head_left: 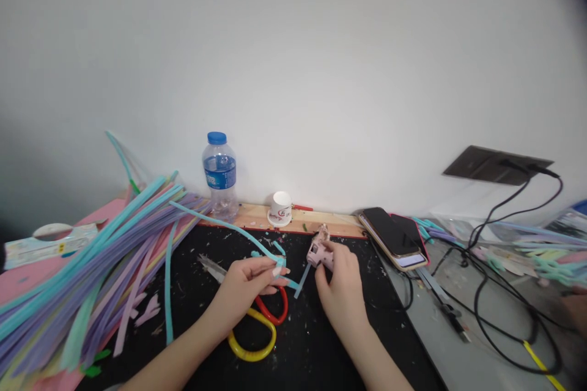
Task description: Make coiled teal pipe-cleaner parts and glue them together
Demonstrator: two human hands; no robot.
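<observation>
Plainly, the left hand (245, 284) pinched a turquoise strip (250, 237) while the right hand (339, 284) gripped a pink glue gun (316, 253)

A pale wall (293, 73) filled the background, with a dark socket panel (477, 165) at the right and black cables (510, 197) running down from it to the grey tabletop (413, 324). The black mat (302, 354) lay between the tabletop and a large, loose bundle of soft strips (105, 275) in turquoise, purple, pink and yellow, which spread over the left side. A wooden board (254, 214) edged the mat at the back. The scissors (251, 355), with one red and one yellow handle loop, were partly hidden by the left hand. A clear bottle (220, 180) with a blue cap stood near the wall; two phones (392, 232) lay stacked at the mat's right edge.

The left thumb and fingers were narrowed on the strip, its long end trailing left toward the bundle. Over the mat's middle, the right fingers curled around the glue gun; whether it touched the mat could not be told. A white paper cup (279, 209) stood beyond the hands. A thin bluish stick (302, 281) slanted from the gun toward the left fingertips, and small turquoise scraps (277, 247) lay nearby.
</observation>
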